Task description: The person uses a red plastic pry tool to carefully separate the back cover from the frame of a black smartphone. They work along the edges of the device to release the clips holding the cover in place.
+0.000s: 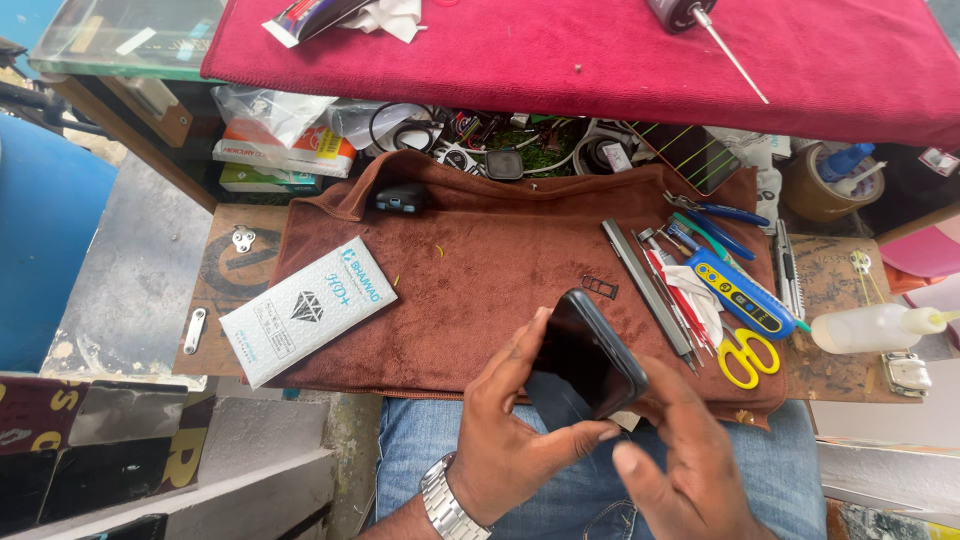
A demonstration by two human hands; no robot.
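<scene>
The left hand (pixel 510 420) grips a dark smartphone (pixel 590 355) from below, thumb and fingers curled about its lower end, while the right hand (pixel 680 460) hovers open just beside it at four o'clock, fingers spread and holding nothing. The phone is tilted, glass up, above the near edge of a brown cloth (pixel 480 270) over the person's lap. Judging by the small tray (pixel 600 288) lying loose at twelve o'clock from the phone, and the white flat packet (pixel 308 310) unopened at nine o'clock, the work looks early: the tray is out, the packet untouched. Tools crowd the three o'clock side, with yellow-handled scissors (pixel 748 358) and a row of slim drivers (pixel 665 295) close by. The middle of the cloth at eleven o'clock gives room; its near edge lies right under the hands.
</scene>
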